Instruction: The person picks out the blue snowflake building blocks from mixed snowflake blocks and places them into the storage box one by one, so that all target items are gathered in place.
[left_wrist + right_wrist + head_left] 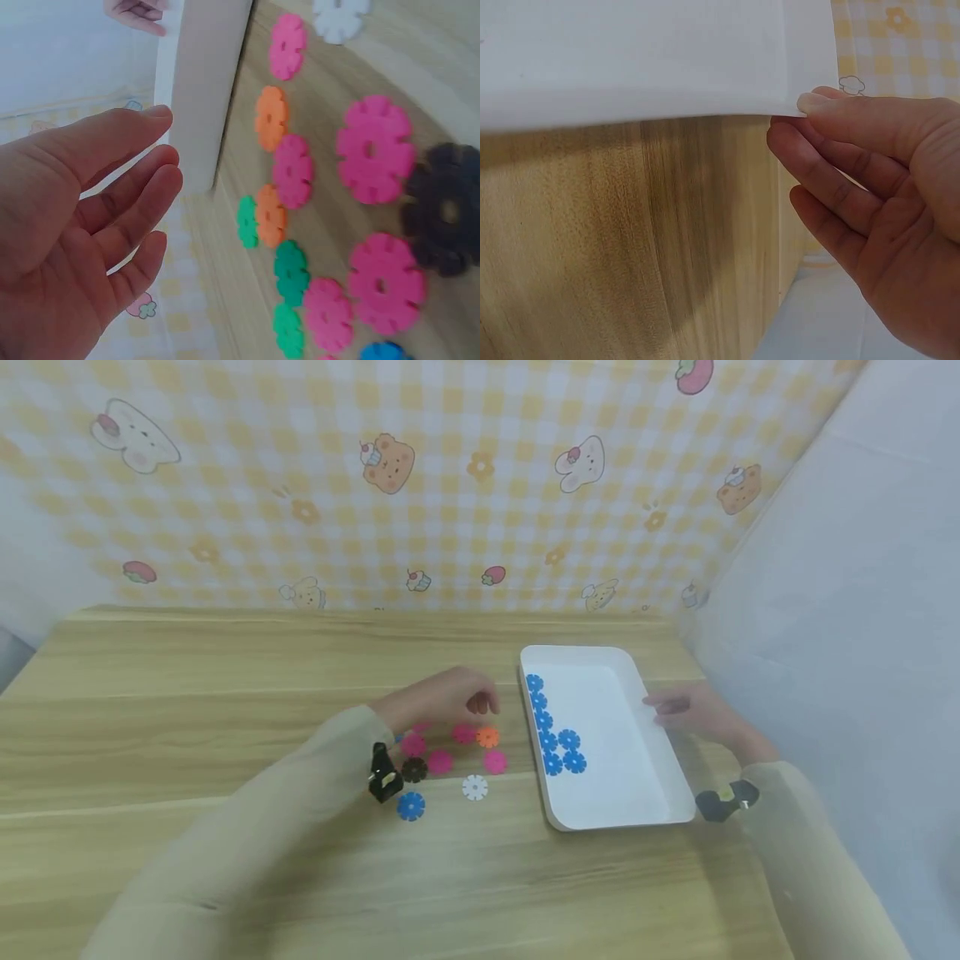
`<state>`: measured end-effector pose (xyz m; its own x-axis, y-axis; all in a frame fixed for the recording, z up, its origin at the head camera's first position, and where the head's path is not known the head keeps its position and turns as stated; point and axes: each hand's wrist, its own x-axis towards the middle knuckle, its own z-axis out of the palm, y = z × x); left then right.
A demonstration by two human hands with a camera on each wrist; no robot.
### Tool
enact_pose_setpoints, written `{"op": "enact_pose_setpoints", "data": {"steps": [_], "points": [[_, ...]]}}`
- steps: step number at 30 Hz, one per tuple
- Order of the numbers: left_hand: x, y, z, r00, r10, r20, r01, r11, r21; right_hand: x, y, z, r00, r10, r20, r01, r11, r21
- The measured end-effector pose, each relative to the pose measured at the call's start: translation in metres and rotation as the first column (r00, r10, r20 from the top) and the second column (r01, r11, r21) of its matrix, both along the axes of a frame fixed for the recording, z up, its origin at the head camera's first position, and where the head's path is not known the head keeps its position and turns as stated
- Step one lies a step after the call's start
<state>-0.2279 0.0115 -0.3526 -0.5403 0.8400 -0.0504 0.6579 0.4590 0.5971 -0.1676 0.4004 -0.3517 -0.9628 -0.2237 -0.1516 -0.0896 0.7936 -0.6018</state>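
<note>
My left hand [467,695] hovers over the loose snowflake discs, left of the white tray [622,752]. Its fingers are loosely bent and nothing is between them, as the left wrist view shows. Below and near it lie several pink discs [440,762], an orange disc [487,737], a black disc [414,769], a white disc [475,787] and a blue disc [411,806]. Green discs [291,272] show in the left wrist view. Blue discs [543,720] line the tray's left side. At the tray's right rim, my right hand [870,172] pinches the edge between thumb and fingers.
The wooden table [187,693] meets a yellow checked cloth [465,527] at its back edge. A white sheet [847,610] hangs along the right, close beside the right hand. Dark wrist straps [385,777] sit on both sleeves.
</note>
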Motion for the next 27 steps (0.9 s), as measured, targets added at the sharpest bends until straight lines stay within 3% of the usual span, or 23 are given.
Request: {"op": "enact_pose_setpoints", "data": {"steps": [7,16,21,27], "points": [[0.011,-0.034,-0.012,0.998,0.015,0.062,-0.016,1.0,0.02,0.001,0.0,0.002,1.0,-0.002,-0.005,0.002,1.0,-0.012],[0.011,-0.077,-0.032,0.994,0.067,0.088,-0.076,0.993,0.093,0.001,-0.001,0.002,1.0,0.004,-0.009,-0.004,1.0,-0.003],[0.011,-0.094,-0.033,0.987,0.104,0.124,-0.114,0.991,0.076,0.002,-0.001,0.003,1.0,0.017,-0.019,-0.017,1.0,0.0],[0.011,-0.108,-0.032,0.984,0.153,0.09,-0.156,0.987,0.027,0.002,-0.002,0.003,1.0,0.014,-0.024,-0.013,1.0,0.004]]}}
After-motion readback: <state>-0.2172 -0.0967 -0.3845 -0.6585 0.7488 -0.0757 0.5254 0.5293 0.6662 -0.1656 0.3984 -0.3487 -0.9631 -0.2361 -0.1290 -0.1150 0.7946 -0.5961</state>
